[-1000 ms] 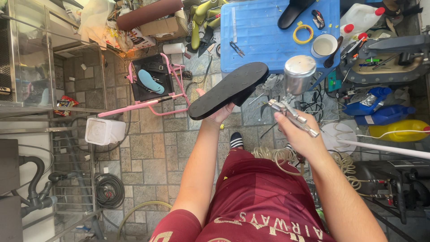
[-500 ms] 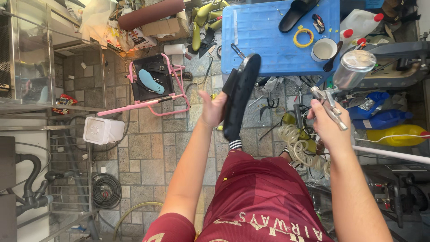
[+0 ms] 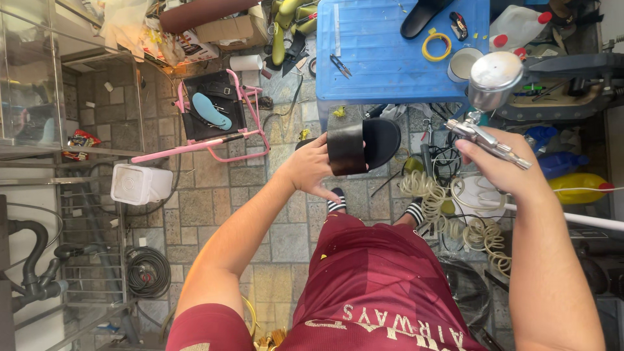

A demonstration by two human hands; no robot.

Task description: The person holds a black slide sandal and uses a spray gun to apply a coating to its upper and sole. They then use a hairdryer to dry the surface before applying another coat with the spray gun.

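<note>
My left hand (image 3: 311,170) grips a black slide sandal (image 3: 363,145) by its wide strap, holding it in the air above my knees with the sole turned away. My right hand (image 3: 504,166) holds a metal spray gun (image 3: 486,127) with a shiny cup (image 3: 495,78) on top, off to the right of the sandal and apart from it. A coiled cream hose (image 3: 455,214) hangs below the gun.
A blue table (image 3: 390,62) stands ahead with a black sandal (image 3: 422,14), a yellow tape ring (image 3: 436,46), a white cup (image 3: 463,64) and small pliers (image 3: 340,65). A pink folding chair (image 3: 214,123) is on the tiled floor at left, near a white box (image 3: 140,184).
The left hand has turned the sandal from flat, sole showing, to strap side facing me and lowered it. The right hand lifted the spray gun higher and to the right.
</note>
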